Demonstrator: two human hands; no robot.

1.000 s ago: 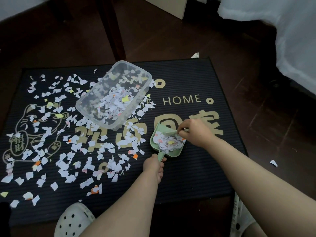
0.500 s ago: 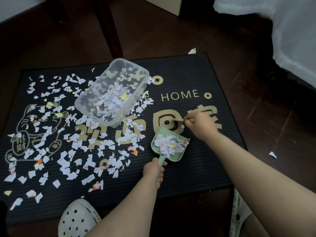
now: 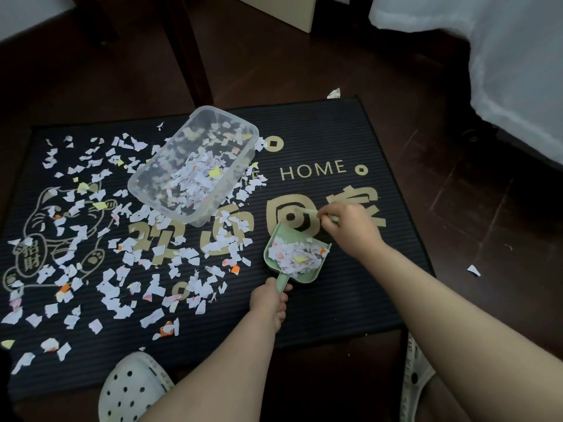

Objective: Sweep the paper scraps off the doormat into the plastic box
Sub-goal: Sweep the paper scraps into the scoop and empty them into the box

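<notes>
A black doormat (image 3: 341, 300) with gold lettering lies on the dark wood floor. Several white and coloured paper scraps (image 3: 100, 269) cover its left and middle. A clear plastic box (image 3: 143, 181) with scraps inside stands on the mat, upper middle. A small green dustpan (image 3: 275, 239) heaped with scraps rests on the mat right of centre. My left hand (image 3: 269, 301) grips its handle. My right hand (image 3: 347, 223) grips a small pale green brush (image 3: 307, 211) just beyond the pan's open end.
Dark furniture legs (image 3: 185, 50) stand behind the mat. White bedding (image 3: 502, 62) hangs at the upper right. Stray scraps (image 3: 473, 270) lie on the floor to the right and at the mat's far corner. White perforated clogs (image 3: 134, 388) sit at the near edge.
My right hand with the brush has drawn back from over the pan to just beyond its open end. The pan and my left hand have stayed in place on the mat.
</notes>
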